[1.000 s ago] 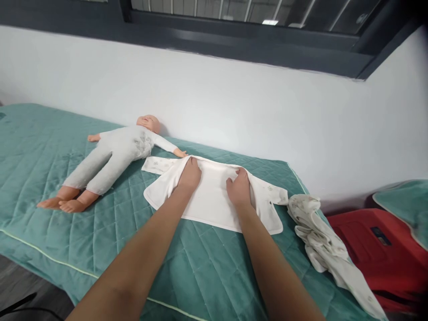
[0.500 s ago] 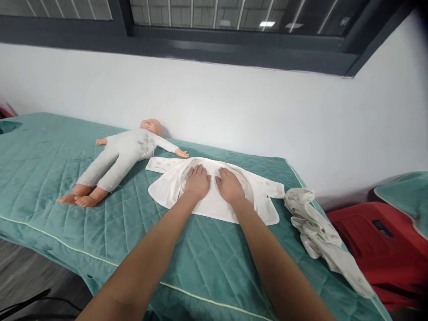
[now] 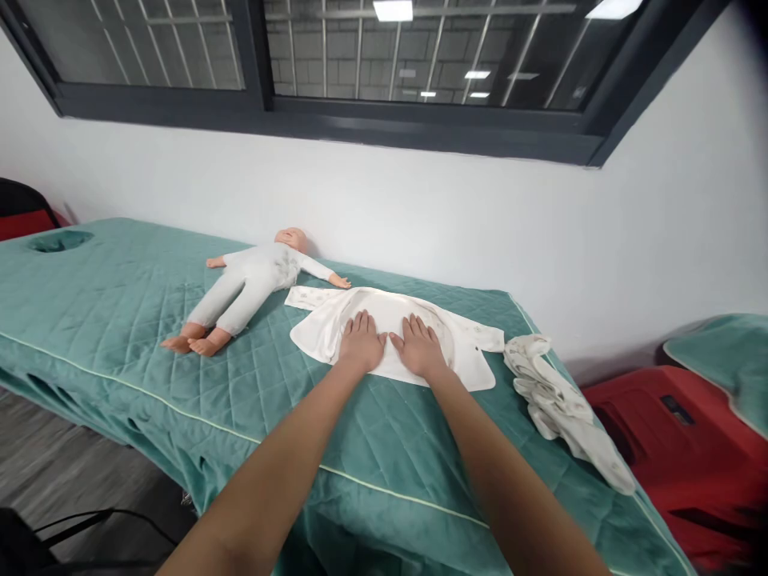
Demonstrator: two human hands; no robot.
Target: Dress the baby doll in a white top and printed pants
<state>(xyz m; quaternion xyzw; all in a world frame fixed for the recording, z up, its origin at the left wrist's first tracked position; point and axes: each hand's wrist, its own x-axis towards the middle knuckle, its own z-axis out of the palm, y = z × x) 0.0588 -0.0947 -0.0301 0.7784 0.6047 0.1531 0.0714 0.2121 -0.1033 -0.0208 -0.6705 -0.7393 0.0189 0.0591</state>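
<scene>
A small white long-sleeved garment lies spread on the green quilted bed cover, its sleeves out to both sides. My left hand rests palm down on it, left of the middle, fingers extended. Beside it, my right hand lies flat on the cloth with its fingers spread. The two thumbs point toward each other with a small gap. Left of the garment a doll in white clothing is on its back, one hand close to the left sleeve. Crumpled white patterned clothing lies beyond the right sleeve.
Behind the bed stands a white wall below a dark-framed barred window. A red chair-like object is beside the bed's right end, with green cloth over it. The bed has a hole at far left.
The view has tilted up and shifted, showing more window. Both hands stay on the garment, moved slightly toward its near edge, with fingers more visibly spread.
</scene>
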